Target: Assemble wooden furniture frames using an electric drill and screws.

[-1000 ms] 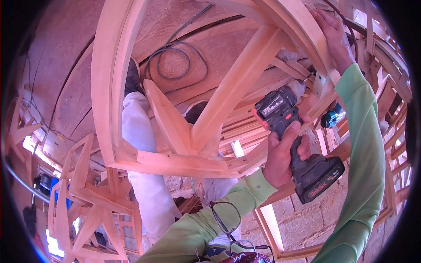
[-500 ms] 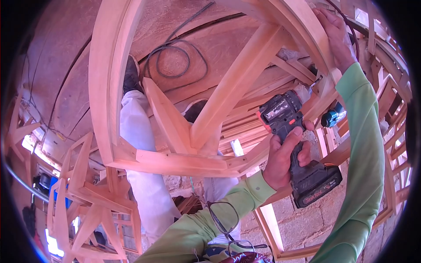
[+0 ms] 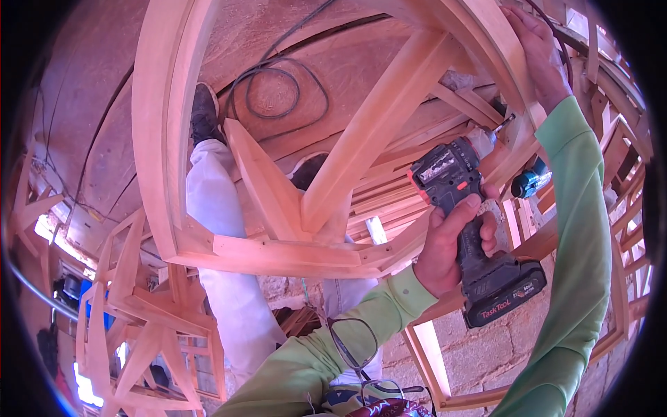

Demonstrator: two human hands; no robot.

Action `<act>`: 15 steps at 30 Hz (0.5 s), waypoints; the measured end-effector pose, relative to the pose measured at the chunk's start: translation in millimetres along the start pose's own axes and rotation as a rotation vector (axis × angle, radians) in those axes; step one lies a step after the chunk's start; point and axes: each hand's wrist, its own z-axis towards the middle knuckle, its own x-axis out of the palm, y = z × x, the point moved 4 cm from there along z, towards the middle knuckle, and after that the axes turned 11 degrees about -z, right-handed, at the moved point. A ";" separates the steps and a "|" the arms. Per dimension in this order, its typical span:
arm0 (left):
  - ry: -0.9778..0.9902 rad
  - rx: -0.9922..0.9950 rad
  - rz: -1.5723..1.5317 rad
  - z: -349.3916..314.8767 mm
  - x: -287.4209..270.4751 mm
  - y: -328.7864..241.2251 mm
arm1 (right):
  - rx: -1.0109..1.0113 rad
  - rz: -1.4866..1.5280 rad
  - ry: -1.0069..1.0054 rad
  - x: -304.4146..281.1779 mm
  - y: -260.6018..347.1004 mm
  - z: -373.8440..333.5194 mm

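Left hand (image 3: 443,251) wraps the drill (image 3: 450,170); right hand (image 3: 544,61) contacts the wooden frame's (image 3: 285,256) right side, closure unclear.

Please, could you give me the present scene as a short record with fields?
Left hand: grips the cordless drill
Right hand: at outer edge of the curved wooden frame, grip partly hidden
Drill bit: points toward upper right; contact with wood unclear
Seen through frame: looped dark cable
Lower left: another wooden frame
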 end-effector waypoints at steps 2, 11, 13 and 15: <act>0.058 0.033 0.066 1.4 -3.4 8.6 | 0.025 -0.020 -0.046 -24.1 -51.4 18.7; -0.021 0.068 -0.001 -0.2 2.8 20.0 | -0.029 0.044 -0.088 -27.0 -90.4 40.5; -0.039 0.076 0.029 -2.6 1.3 16.0 | -0.001 0.119 -0.054 -16.0 -90.0 39.4; -0.005 -0.006 -0.096 -1.5 3.0 25.1 | -0.052 -0.090 -0.132 -35.8 -103.3 48.2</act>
